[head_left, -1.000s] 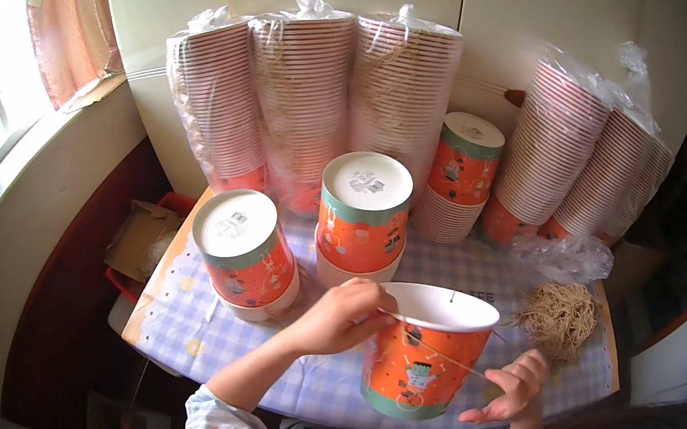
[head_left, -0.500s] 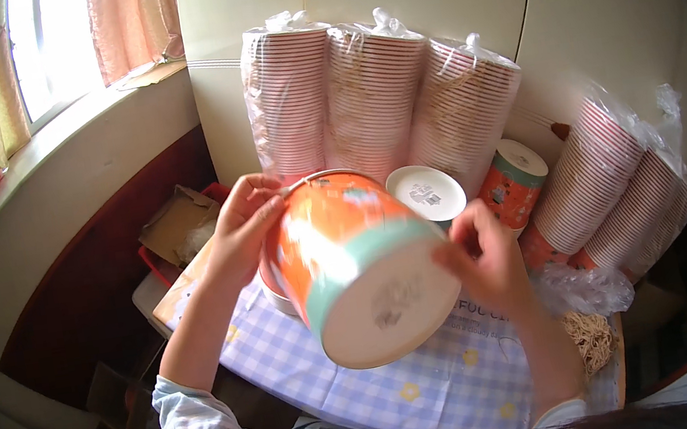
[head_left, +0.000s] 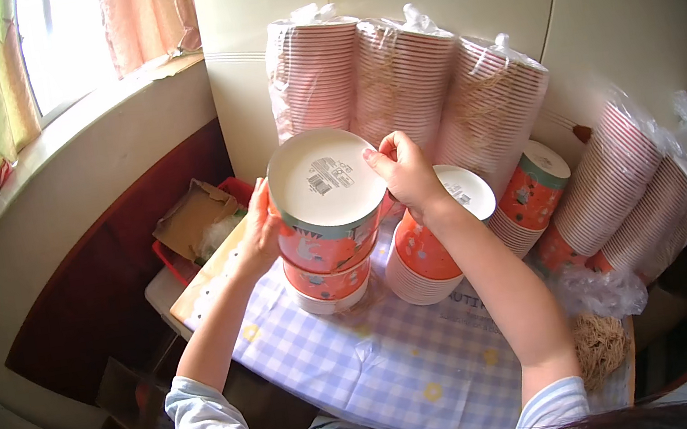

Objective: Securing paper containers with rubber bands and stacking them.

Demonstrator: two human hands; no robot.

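An upside-down orange-red paper bucket [head_left: 331, 247] with a green band and white base is between my hands. My left hand [head_left: 257, 232] is wrapped against its left side. With thumb and fingers, my right hand [head_left: 408, 174] pinches the far right edge of the base. Directly beneath is a short stack of matching paper buckets [head_left: 329, 286]; whether the held one rests on it I cannot tell. To the right, partly behind my right forearm, stands a second inverted bucket stack [head_left: 424, 251]. A third stack [head_left: 531, 191] is farther right.
Tall plastic-wrapped bucket stacks [head_left: 402, 72] line the wall, and two more wrapped stacks [head_left: 600, 176] lean at the right. Crumpled clear plastic [head_left: 599, 292] and a bundle of string [head_left: 602, 349] lie at the right edge of the checked tablecloth [head_left: 384, 368]. Cardboard [head_left: 193, 219] sits beyond the left edge.
The paper bucket has moved away from me and turned so its base faces up, above the left stack. My right hand has shifted left onto the base's edge.
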